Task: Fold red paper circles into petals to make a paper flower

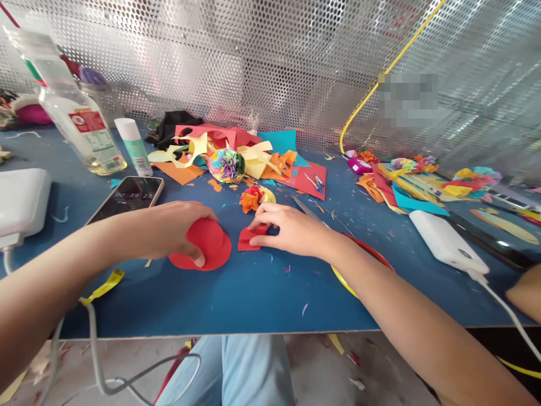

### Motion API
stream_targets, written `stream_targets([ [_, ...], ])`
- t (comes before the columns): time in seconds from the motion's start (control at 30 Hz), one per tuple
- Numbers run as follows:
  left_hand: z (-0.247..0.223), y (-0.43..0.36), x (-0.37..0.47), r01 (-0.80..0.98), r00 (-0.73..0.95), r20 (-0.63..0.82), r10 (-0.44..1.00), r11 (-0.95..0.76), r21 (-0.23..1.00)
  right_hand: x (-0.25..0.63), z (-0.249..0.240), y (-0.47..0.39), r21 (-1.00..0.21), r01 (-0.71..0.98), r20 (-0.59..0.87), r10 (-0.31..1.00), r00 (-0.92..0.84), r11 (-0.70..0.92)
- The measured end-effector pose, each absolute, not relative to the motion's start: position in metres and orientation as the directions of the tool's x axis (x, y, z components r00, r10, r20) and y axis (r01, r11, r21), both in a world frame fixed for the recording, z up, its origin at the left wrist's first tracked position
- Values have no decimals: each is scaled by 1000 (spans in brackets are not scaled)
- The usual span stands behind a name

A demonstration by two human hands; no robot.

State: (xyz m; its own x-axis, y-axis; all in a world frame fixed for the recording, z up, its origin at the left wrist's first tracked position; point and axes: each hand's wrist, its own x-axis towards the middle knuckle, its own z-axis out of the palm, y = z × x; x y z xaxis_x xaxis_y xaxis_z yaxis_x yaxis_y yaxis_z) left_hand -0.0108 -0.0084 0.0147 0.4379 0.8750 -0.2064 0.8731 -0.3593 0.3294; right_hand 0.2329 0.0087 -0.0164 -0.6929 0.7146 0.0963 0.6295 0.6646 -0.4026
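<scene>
Our left hand (177, 228) is at the middle left of the frame, over the flat, round, red paper discs (213, 239). Its grip is spread: the thumb lies on top and the fingers reach to the far edge, with red paper showing in between. Maybe it is like this so the discs do not slide. We cannot tell how hard it pushes.

Our right hand (283, 228), near the middle of the frame, has its grip pinching a small folded red paper piece (244, 242). The thumb is on the near side and a finger is on the far side, perhaps so the fold stays shut.

Both papers sit on the flat blue table (262, 299), close to us, where our arms reach easily. A heap of bright paper scraps (258, 157) lies at the upper middle, likely there to be out of the way. A white-capped green glue stick (134, 148) stands at the upper left, probably so we can grab it fast.
</scene>
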Motion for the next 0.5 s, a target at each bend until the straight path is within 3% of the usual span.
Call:
stream_targets([
  [0.13, 13, 1, -14, 834, 422, -167, 891, -310, 456, 232, -17, 6, -354, 666, 156, 743, -650, 657],
  [0.27, 16, 2, -6, 696, 434, -75, 898, -281, 660, 225, -14, -2, -312, 588, 379, 665, -643, 746],
  [0.4, 16, -5, 7, 296, 389, -73, 918, -50, 954, 218, -16, -7, -273, 399, 567, 481, -668, 875],
  [0.5, 14, -10, 13, 148, 382, -22, 924, -37, 988, 215, -17, -8, -386, 323, 623, 502, -600, 864],
])
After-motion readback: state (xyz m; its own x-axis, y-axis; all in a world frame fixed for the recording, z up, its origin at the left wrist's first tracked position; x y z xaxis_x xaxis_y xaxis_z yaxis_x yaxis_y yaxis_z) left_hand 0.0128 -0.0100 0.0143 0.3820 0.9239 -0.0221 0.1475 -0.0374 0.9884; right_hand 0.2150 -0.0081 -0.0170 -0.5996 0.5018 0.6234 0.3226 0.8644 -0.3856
